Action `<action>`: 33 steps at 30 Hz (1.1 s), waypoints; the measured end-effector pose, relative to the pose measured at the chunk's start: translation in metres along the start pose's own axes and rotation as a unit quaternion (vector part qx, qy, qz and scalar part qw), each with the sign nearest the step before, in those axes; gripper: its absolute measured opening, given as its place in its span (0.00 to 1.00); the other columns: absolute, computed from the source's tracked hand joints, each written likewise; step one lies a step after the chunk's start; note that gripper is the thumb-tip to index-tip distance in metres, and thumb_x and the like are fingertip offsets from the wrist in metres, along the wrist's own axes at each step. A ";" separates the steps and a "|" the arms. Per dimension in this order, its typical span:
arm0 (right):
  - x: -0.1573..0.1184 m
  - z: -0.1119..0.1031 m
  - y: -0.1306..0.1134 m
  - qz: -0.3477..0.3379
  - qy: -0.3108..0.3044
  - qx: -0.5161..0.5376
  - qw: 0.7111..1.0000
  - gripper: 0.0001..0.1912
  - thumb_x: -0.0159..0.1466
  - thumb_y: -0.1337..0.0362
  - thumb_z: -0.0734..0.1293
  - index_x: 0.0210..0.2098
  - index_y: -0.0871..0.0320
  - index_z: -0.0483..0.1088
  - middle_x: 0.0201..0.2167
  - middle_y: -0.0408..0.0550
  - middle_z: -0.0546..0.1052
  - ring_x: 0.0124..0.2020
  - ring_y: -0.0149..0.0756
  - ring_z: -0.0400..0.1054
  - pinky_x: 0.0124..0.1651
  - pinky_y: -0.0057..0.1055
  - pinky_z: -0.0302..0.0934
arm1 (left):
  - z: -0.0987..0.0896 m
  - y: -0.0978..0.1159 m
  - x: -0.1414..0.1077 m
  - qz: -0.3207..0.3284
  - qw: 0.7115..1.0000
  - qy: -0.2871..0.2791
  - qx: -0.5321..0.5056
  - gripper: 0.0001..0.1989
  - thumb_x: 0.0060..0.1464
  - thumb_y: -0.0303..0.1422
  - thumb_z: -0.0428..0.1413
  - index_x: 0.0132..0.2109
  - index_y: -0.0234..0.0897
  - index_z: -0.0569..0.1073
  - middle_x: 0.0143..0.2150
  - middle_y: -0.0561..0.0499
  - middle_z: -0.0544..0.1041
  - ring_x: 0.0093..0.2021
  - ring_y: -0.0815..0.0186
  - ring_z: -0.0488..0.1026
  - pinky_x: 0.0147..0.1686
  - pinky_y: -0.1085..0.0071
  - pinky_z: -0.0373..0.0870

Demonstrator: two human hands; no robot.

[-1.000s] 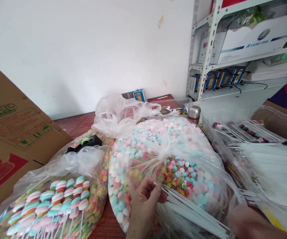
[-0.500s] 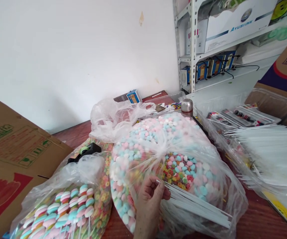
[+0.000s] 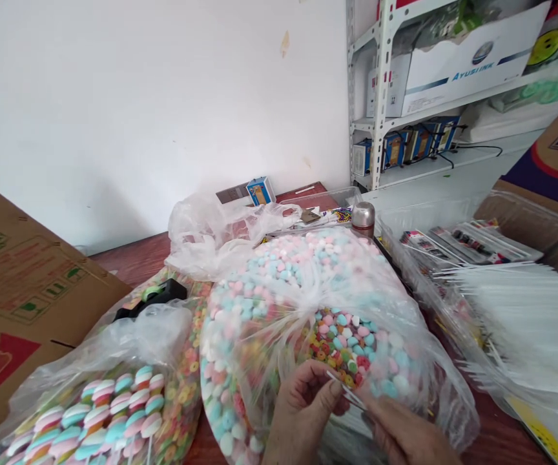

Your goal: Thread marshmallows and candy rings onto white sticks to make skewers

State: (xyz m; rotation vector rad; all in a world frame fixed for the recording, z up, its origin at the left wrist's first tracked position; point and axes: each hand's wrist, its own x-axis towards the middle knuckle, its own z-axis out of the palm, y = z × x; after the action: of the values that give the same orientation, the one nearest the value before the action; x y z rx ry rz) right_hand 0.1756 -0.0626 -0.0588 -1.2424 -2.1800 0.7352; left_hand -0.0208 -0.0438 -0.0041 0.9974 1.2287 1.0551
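Near the bottom centre, my left hand (image 3: 305,407) is closed, its thumb and forefinger pinching a thin white stick (image 3: 333,377). My right hand (image 3: 407,429) has come in from the right, its fingers closed on the stick's lower end. Beneath both hands, more white sticks (image 3: 354,423) rest on a big clear plastic bag (image 3: 303,298), partly covered by the hands. Inside and around an opening in that bag are pink, blue and white candies (image 3: 344,326) and small coloured candy rings (image 3: 325,349).
On the left, candies stacked on sticks (image 3: 119,407) fill another bag, with a black tape dispenser (image 3: 153,298) behind. A clear bin (image 3: 422,303) at right holds packets and many white sticks (image 3: 526,316). Cardboard boxes (image 3: 27,310) flank the table; a metal shelf (image 3: 383,97) stands behind.
My right hand has entered from the lower right and met the left hand at the stick. My left hand has shifted slightly right and down. The camera view has shifted slightly.
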 end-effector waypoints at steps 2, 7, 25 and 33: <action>-0.004 -0.002 0.016 0.073 0.024 -0.111 0.991 0.22 0.71 0.63 0.53 0.61 0.48 0.66 0.46 0.49 0.81 0.42 0.40 0.78 0.37 0.30 0.73 | -0.006 0.004 0.010 0.062 0.987 0.023 0.149 0.08 0.56 0.38 0.60 0.40 0.38 0.78 0.32 0.48 0.79 0.33 0.62 0.75 0.34 0.69 0.70; 0.005 -0.012 0.033 0.170 0.011 -0.263 0.950 0.21 0.67 0.69 0.55 0.54 0.53 0.71 0.42 0.53 0.80 0.39 0.46 0.78 0.33 0.36 0.70 | -0.009 0.009 0.046 0.228 0.822 0.023 0.522 0.12 0.62 0.26 0.50 0.42 0.41 0.78 0.42 0.45 0.78 0.44 0.57 0.75 0.43 0.63 0.71; 0.095 0.001 0.014 0.161 0.041 0.066 0.984 0.09 0.65 0.70 0.59 0.38 0.58 0.71 0.35 0.48 0.78 0.37 0.39 0.71 0.40 0.30 0.60 | 0.005 0.004 0.077 0.225 0.832 0.049 0.505 0.10 0.64 0.28 0.50 0.43 0.38 0.76 0.48 0.44 0.77 0.49 0.56 0.73 0.50 0.59 0.68; 0.069 -0.023 0.003 0.062 0.011 0.332 0.941 0.13 0.68 0.53 0.62 0.33 0.54 0.69 0.34 0.42 0.74 0.41 0.38 0.67 0.48 0.30 0.59 | 0.010 0.010 0.049 -0.054 0.997 -0.016 -0.057 0.15 0.50 0.39 0.66 0.42 0.35 0.82 0.39 0.46 0.82 0.36 0.63 0.76 0.36 0.70 0.73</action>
State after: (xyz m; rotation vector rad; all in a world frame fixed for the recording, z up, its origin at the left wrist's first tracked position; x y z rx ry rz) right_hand 0.1623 0.0038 -0.0326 -1.0124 -1.6165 1.3579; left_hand -0.0096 0.0064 -0.0042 0.8488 1.1698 1.0086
